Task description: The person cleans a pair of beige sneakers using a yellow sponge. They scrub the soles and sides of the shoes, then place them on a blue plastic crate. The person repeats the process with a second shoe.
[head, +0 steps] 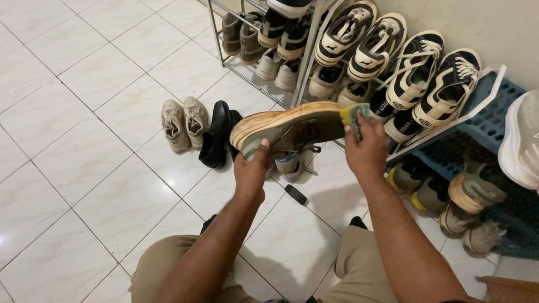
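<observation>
The floor [73,140] is glossy white tile with thin grey joints. On it, at the left, stands a pair of beige sneakers [184,122], soft and worn, side by side with toes toward the person. Just beside them to the right lies a pair of black shoes [218,133], smooth and slightly shiny.

The left hand [251,174] has a clenched grip on one end of a worn shoe [292,128], thumb over the upper. The shoe is held in the air above the floor, on its side, with its long tan sole edge facing up and a dull olive upper below. Beneath it, on the tile, sits a pale sneaker [291,163] with loose laces, and nearer the person a small dark oblong object [295,194] that I cannot identify.

The right hand [368,151] is clenched on a sponge [352,115], yellow and green, pressed against the other end of the held shoe.

Behind the hands, a metal shoe rack [307,56] of thin grey bars stands against the wall. Its left section holds brown boots [241,36] on top and white sneakers [276,68] lower down. Its right section carries four black-and-white canvas sneakers [393,56] in a slanted row, toes down, with white laces and rubber edges; more shoes sit on the tier below.

At the far right, a blue plastic basket [497,115] with a grid wall stands near grubby sneakers [471,205] with yellowed soles. The person's knees, in tan trousers [168,261], fill the bottom.
</observation>
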